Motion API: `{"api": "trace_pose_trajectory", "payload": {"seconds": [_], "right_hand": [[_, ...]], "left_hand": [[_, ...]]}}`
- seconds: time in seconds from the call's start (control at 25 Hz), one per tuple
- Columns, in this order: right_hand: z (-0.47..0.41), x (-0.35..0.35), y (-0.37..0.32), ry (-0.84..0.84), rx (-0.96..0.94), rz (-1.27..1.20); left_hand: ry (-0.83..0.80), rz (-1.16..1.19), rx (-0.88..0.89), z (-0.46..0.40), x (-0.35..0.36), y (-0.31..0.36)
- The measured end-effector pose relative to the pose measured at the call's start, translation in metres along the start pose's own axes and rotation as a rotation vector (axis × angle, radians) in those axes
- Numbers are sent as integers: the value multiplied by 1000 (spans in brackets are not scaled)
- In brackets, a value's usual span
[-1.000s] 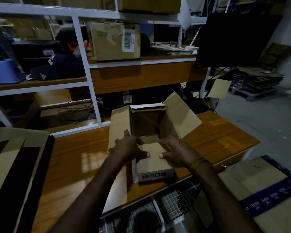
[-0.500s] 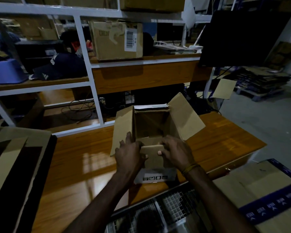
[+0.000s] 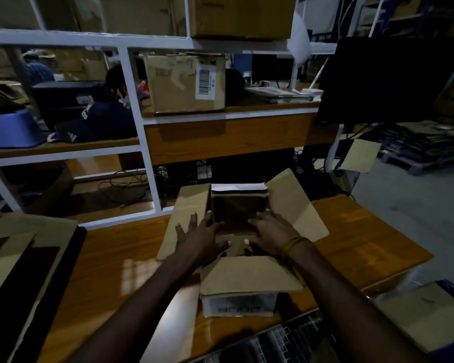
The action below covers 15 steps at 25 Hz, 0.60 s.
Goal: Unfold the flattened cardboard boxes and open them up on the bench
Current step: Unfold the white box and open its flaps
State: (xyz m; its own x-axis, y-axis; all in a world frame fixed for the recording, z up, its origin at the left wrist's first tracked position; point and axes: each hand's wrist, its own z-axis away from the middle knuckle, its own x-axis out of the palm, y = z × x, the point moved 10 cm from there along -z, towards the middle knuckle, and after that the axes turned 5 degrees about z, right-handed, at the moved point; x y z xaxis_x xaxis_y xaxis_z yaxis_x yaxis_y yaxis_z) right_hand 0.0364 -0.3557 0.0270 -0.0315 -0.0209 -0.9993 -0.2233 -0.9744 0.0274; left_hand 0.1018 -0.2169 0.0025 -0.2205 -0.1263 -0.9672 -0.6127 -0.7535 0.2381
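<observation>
A small brown cardboard box stands open-topped on the wooden bench, in the middle of the view. Its left and right flaps stand out sideways and its near flap hangs toward me over the printed front wall. My left hand lies with spread fingers on the left flap and the box's left edge. My right hand, a yellow band on its wrist, rests on the right edge. Both thumbs reach into the opening. The inside bottom of the box is dark and partly hidden.
A stack of flattened cardboard lies at the bench's left end, more flat sheets low at right. Behind the bench rises a white shelf frame carrying a labelled carton. A dark monitor hangs at right. A person sits behind the shelves.
The near flap, held up between my hands before, now hangs down toward me. My hands have moved apart and forward onto the box's side edges.
</observation>
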Motion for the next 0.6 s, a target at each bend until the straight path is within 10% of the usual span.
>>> {"api": "trace_pose_trajectory", "payload": {"seconds": [0.6], "right_hand": [[-89, -11, 65, 66, -65, 94]], "left_hand": [[253, -257, -219, -102, -40, 8]]}}
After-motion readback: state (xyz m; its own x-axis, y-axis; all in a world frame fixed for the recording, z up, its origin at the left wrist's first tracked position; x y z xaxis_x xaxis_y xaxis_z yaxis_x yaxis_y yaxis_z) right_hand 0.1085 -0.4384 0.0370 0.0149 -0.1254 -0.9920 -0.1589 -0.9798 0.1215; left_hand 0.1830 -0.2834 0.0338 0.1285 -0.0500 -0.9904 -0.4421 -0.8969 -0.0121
